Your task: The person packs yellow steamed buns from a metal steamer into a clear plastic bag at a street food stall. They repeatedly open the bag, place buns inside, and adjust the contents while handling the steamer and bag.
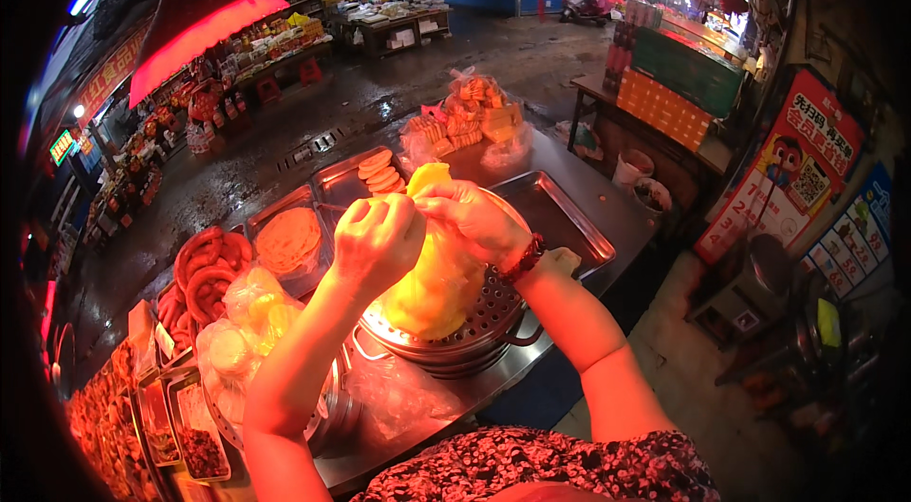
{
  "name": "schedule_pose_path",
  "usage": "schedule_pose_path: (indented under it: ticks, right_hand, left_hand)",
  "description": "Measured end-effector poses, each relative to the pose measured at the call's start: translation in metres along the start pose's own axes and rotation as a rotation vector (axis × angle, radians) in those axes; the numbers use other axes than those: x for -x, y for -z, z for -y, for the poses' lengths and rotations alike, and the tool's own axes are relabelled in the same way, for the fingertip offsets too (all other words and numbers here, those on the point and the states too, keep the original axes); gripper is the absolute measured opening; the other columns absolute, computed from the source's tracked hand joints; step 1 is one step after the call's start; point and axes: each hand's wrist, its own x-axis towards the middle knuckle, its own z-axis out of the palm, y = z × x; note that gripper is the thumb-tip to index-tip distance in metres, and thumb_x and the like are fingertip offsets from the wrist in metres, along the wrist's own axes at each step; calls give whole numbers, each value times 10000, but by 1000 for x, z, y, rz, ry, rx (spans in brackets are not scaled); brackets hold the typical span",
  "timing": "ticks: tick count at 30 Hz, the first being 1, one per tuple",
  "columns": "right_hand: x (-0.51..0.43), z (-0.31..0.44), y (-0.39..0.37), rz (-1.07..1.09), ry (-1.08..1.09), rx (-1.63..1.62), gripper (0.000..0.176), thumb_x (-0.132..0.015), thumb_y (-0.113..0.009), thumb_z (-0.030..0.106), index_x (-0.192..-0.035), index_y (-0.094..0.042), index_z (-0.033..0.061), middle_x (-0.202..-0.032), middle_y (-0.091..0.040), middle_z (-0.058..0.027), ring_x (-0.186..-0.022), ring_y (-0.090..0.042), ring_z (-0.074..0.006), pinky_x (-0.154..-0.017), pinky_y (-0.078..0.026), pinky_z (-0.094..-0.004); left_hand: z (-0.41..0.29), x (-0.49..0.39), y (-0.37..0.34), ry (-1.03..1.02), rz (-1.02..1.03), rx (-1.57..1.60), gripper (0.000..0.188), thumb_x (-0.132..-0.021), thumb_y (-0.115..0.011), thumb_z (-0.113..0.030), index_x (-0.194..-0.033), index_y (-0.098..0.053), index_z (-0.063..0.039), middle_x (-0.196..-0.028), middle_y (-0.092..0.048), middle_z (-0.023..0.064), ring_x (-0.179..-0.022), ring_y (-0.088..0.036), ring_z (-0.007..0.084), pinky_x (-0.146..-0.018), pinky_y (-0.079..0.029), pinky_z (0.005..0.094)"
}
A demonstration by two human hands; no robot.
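Both my hands are raised together over a round metal steamer tray (491, 303) with holes, set on stacked steamer tiers. My left hand (377, 235), fingers curled in, pinches the gathered top of a clear plastic bag (434, 281) that holds yellow food. My right hand (473, 221), with a dark red bead bracelet at its wrist, grips the same bag top from the other side. The bag's full lower part hangs at the tray's surface; whether it rests there I cannot tell. A yellow flap shows above my fingers. The exact kind of food is unclear.
Flatbreads (288, 239) and oval cakes (381, 171) lie on metal trays beyond my hands. Sausage coils (210, 267) and bagged buns (238, 349) are at left. Bagged goods (466, 114) stand at the far table end, near a metal tray (544, 210). A lamp (206, 18) hangs upper left.
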Motion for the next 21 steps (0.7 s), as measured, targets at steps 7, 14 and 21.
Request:
schedule_pose_path:
  ticks: [7,14,21]
  right_hand:
    - [7,28,-18,-113,233,642,84,-899,-625,19,-963,-649,-29,-1030,-648,-60,-939,-613,-146,-834,-489,-303]
    - [8,31,-24,-176,579,1557,160,-746,-670,72,-890,-640,9,-888,-623,-148,-799,-597,-353,-684,-494,-423]
    - [30,-44,51,-381,416,1704,333,-771,-651,127,-1087,-723,50,-942,-694,-150,-854,-662,-323,-774,-533,-425]
  left_hand:
    - [-5,4,12,7,51,-97,166,-740,-653,-41,-658,-511,-66,-721,-491,45,-602,-528,195,-559,-420,329]
    - [-5,16,16,132,156,30,84,-742,-643,-70,-703,-570,-85,-706,-495,39,-624,-564,199,-557,-438,338]
    - [-24,115,32,637,311,450,103,-829,-636,-156,-903,-636,-84,-778,-587,112,-665,-605,367,-556,-469,444]
